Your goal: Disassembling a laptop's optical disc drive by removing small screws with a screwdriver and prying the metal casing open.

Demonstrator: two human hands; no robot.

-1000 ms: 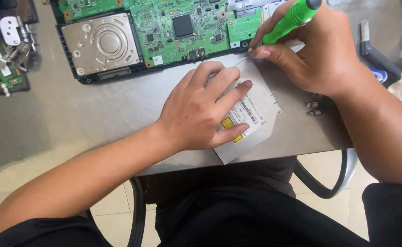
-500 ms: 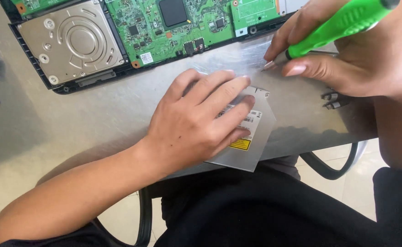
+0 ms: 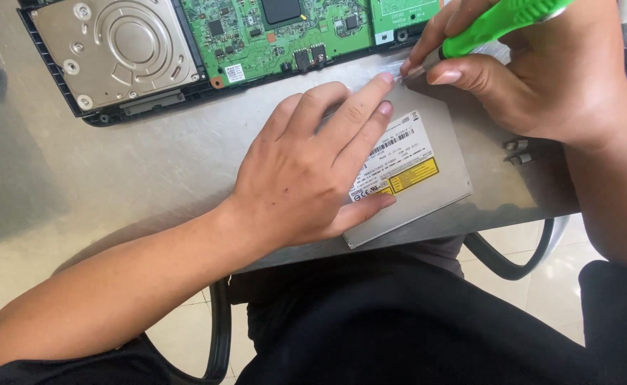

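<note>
While one silver hard drive [image 3: 117,50] and one green circuit board [image 3: 285,28] sit in the opened laptop base at far left, the left hand [image 3: 306,171] lies flat, fingers spread, on the single grey optical drive [image 3: 417,182] at the table's [image 3: 114,178] near edge. Firm downward pressure keeps it from sliding. Rightward, the right hand [image 3: 541,78] grips one green screwdriver [image 3: 502,21], its tip at the drive's far corner; keep it square.

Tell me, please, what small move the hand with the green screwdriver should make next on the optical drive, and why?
Probably seat the tip squarely and turn. The right hand holds the green screwdriver with its tip at the far corner of the optical drive, and the left hand lies flat on the drive, pinning it to the table.
</note>
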